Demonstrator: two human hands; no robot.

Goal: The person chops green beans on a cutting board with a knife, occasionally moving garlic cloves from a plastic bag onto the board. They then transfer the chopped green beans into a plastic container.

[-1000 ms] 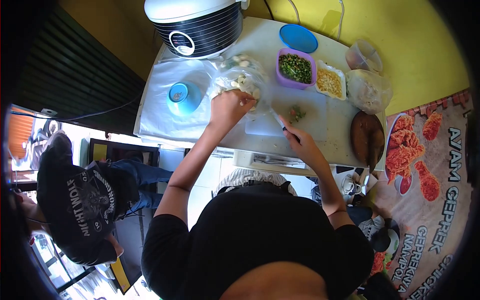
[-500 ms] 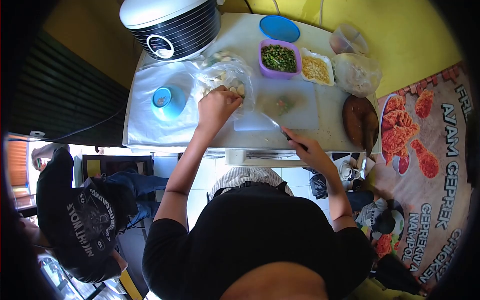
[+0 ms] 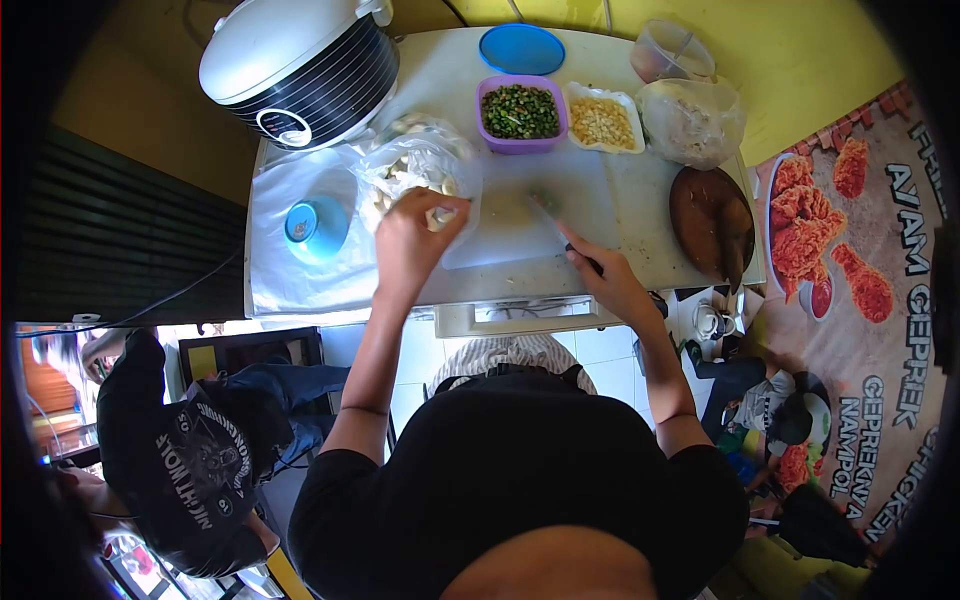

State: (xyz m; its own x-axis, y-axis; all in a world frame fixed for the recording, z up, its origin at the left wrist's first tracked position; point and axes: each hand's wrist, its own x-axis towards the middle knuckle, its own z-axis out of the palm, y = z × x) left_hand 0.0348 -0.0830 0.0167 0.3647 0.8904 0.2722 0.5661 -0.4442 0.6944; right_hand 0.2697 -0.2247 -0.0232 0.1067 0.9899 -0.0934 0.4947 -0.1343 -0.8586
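Note:
My left hand hovers at the near side of a clear plastic bag holding pale garlic cloves. Thumb and fingertips are pinched together, with a tiny dark speck at their tips that I cannot identify. In my right hand is a knife with a dark handle, its blade angled away over the translucent cutting board. A small blurred greenish patch lies by the blade tip. Behind the board stand a purple tub of chopped green pieces and a white tray of chopped pale bits.
An upturned blue bowl and a rice cooker are at left. A blue lid, clear container and filled plastic bag stand behind. A brown mortar sits right. Another person is at lower left.
The view has shifted, moving the table items leftward. My left hand has drawn back from the garlic bag towards me. The knife in my right hand now points more away from me, over the board.

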